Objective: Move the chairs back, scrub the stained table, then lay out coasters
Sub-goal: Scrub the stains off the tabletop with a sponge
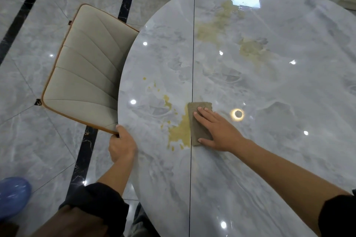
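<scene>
Mid-scrub: right hand (217, 131) pressed the sponge (199, 108) flat-fingered beside the stain (179, 132), left hand (122, 146) gripped the chair (82, 71) – next, probably sweep leftward.

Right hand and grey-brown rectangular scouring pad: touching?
Touching. Head view: right hand lies flat on the grey-brown rectangular scouring pad, straight fingers pressing its top face.

A chair (82, 71) stands left of the table (269, 140); a sponge (200, 121) lies on it.

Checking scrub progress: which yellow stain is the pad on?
The nearest patch: the pad under the right hand covers its edge; the farther patches lie apart.
</scene>
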